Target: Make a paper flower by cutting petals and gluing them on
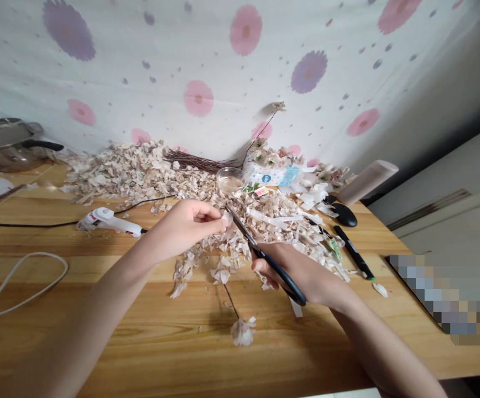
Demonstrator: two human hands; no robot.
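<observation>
My left hand (196,224) pinches a small pale petal (227,219) between thumb and fingertips. In my right hand (281,265) is a pair of scissors (244,229) with dark handles, its blades pointing up and left to the petal's edge. Whether the blades touch the petal I cannot tell. Below both hands a whitish flower (243,331) on a thin dark stem lies on the wooden table (161,342). A large heap of dried pale petals (128,168) spreads behind and under the hands.
A white glue gun (109,221) with a black cord lies left. Behind stand a clear bowl (229,179), brown twigs (198,160) and a tissue pack (271,174) with flowers on it. At right are a black mouse (344,214), a dark marker (354,251) and a pixelated device (439,296).
</observation>
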